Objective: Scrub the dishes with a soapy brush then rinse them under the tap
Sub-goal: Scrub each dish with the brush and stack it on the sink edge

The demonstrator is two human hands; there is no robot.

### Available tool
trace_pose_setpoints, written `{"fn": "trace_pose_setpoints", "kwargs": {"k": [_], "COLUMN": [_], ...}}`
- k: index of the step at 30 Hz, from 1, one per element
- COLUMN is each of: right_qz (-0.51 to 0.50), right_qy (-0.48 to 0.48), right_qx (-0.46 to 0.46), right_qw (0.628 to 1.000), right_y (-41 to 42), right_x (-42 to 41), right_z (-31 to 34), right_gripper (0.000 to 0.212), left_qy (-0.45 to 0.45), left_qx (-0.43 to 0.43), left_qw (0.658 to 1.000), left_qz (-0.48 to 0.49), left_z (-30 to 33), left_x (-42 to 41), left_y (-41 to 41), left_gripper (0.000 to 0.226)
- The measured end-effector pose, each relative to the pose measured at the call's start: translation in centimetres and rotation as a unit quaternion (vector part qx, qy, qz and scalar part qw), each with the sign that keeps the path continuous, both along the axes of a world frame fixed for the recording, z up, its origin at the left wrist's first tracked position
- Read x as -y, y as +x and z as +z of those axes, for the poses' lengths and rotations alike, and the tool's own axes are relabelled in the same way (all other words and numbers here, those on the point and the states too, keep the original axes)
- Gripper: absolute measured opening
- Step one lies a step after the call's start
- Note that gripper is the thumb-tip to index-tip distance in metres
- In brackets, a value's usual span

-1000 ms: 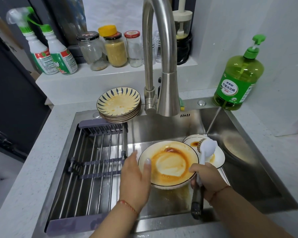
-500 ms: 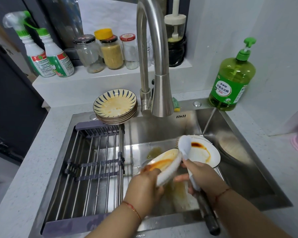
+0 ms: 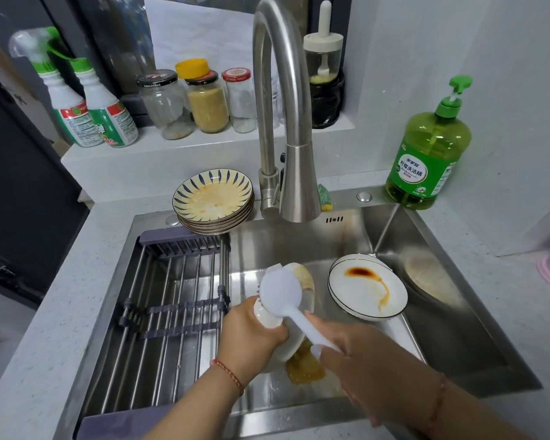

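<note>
Over the steel sink (image 3: 442, 328), the left hand (image 3: 251, 338) grips a tilted, sauce-streaked bowl (image 3: 302, 290) by its lower edge; the right hand (image 3: 359, 354), just beside it, curls around a white brush (image 3: 281, 292) pressed against the bowl's underside. A stained plate (image 3: 367, 287) lies beyond the right hand's grip.

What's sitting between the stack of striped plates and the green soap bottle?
In the head view, the steel faucet stands between the striped plates and the soap bottle, with a sponge behind its base.
</note>
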State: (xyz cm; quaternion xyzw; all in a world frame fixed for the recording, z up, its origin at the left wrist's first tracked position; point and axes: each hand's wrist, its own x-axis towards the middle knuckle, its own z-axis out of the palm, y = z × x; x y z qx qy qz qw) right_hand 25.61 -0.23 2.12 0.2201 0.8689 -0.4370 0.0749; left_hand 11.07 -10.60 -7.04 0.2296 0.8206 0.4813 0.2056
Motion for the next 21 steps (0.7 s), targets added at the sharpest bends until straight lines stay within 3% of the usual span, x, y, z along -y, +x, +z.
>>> {"fn": "trace_pose_setpoints", "kwargs": {"k": [6,9,12,14,17,21], "right_qz": [-0.143,-0.111,0.016,0.061,0.056,-0.01], "right_qy": [-0.104,-0.088,0.005,0.061,0.113,0.023], "right_qx": [0.056,0.045,0.005,0.003,0.035,0.091], "right_qw": [0.983,0.989,1.0,0.996,0.991,0.996], "right_y": [-0.6,-0.8,-1.1,-1.0,-1.3,-2.0], "right_x": [-4.1,-4.0,-1.0,1.1,0.4,-3.0], "right_z": [-0.6,-0.3,-0.1,-0.5,-0.3,0.1], "right_gripper": [0.027,0.028,0.023,0.039,0.048,0.031], "left_qy": [0.0,-0.006,-0.008,-0.007,-0.013,-0.017], "left_qx": [0.005,0.005,0.014,0.024,0.008,0.011], "left_qw": [1.0,1.0,1.0,1.0,1.0,0.999], "left_qz": [-0.018,-0.024,-0.008,-0.008,-0.017,-0.032], "left_z": [0.3,0.1,-0.6,-0.9,-0.5,-0.4], "left_x": [1.0,1.3,1.4,1.3,1.3,1.6], "left_y": [0.2,0.2,-0.3,-0.4,-0.3,-0.4], "left_gripper": [0.024,0.024,0.024,0.026,0.029,0.034]}}
